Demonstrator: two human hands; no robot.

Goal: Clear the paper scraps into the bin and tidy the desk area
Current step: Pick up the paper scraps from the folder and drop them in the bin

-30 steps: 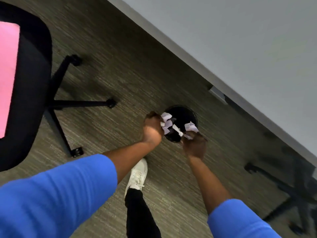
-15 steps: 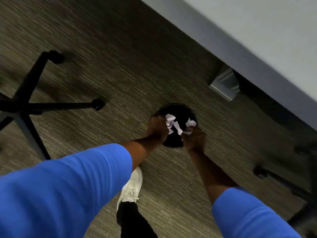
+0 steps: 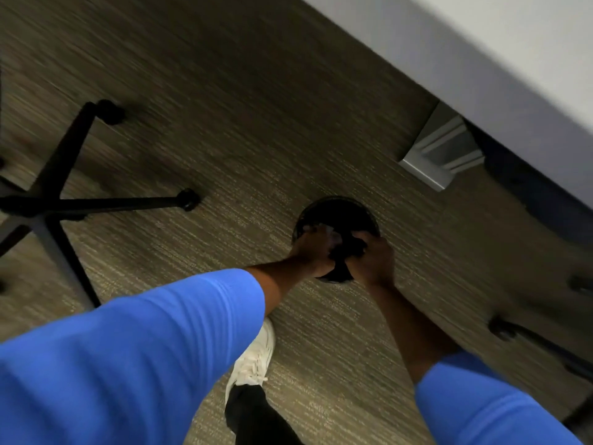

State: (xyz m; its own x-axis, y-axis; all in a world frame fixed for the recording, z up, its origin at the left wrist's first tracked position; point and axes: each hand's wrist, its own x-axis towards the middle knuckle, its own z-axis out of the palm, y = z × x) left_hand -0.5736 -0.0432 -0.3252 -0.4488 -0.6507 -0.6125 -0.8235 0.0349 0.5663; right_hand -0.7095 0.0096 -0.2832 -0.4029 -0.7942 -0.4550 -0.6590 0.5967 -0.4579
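A small round black bin [image 3: 337,202] stands on the carpet under the edge of the desk. Both of my hands are pressed together over its mouth, my left hand [image 3: 313,255] at the near left rim and my right hand [image 3: 373,261] at the near right rim. Their fingers curl down into the dark opening. Only a faint pale bit of paper scrap [image 3: 331,237] shows between the hands; the rest is hidden in the bin or under my fingers. The picture is blurred, so I cannot tell how the fingers are set.
The grey desk [image 3: 481,43] runs across the upper right, with its metal foot [image 3: 442,149] on the floor near the bin. A black chair base [image 3: 64,203] spreads at the left. Another chair's legs [image 3: 529,338] are at the right. My white shoe [image 3: 253,361] stands below the bin.
The white scraps that stuck out of both hands above the bin have dropped almost out of sight. My hands have sunk lower into the bin's mouth and the view has closed in.
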